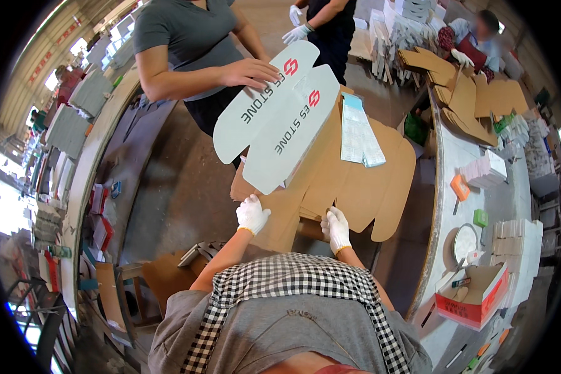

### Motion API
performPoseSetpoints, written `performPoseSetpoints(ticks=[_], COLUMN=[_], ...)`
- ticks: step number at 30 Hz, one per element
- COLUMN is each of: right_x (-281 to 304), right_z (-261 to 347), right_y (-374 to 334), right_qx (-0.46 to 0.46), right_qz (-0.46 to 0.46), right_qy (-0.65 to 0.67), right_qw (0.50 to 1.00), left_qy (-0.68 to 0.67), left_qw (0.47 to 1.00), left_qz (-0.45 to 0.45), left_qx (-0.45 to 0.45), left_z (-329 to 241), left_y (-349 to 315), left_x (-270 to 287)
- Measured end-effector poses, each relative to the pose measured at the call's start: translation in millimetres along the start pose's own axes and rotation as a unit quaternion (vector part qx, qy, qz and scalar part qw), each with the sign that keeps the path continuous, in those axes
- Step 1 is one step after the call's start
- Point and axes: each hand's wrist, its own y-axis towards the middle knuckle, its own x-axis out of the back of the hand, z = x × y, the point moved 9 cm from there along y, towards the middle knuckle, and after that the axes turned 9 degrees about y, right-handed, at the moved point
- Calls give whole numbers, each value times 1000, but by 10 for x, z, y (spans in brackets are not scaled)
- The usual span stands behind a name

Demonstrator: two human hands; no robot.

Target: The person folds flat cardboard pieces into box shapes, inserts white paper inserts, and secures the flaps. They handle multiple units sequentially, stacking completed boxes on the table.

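Brown flat die-cut cardboard box blanks (377, 193) lie stacked in front of me. My left hand (253, 215), in a white glove, is closed at the near left edge of the cardboard. My right hand (336, 228), also gloved, has its fingers closed at the near edge, beside a dark slot or small dark thing I cannot make out. Across the stack lies a white printed box blank (287, 134) with rounded flaps and red marks. A co-worker's bare hand (250, 73) rests on its far left flap. Pale blue printed sheets (359, 137) lie on the brown cardboard.
A long worktable (445, 206) on the right holds a red-and-white carton (474, 296), a round white dish (465, 242) and an orange scraper (460, 187). Brown blanks (464, 100) are piled at its far end, near a seated person. Another bench (96, 134) runs along the left.
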Motion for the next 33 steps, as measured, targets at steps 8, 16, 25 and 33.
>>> performPoseSetpoints(ticks=[8,16,25,33], right_x=[-3,286,775,870], right_z=[197,426,1110,1899], right_y=[80,512,1011,1399], right_qx=[41,82,196,249], right_qz=[-18,-52,-163,-227], right_qy=[2,120,-133,-427], right_qw=[999,988,958,839], left_qy=[17,19,18,3], left_qw=[999,998,999,1000], left_qz=[47,53,33,9], left_qx=[8,5,6,11], left_z=[-46,-76,-50,-58], left_y=[20,54,45,25], left_x=[-2,-43,-84,-48])
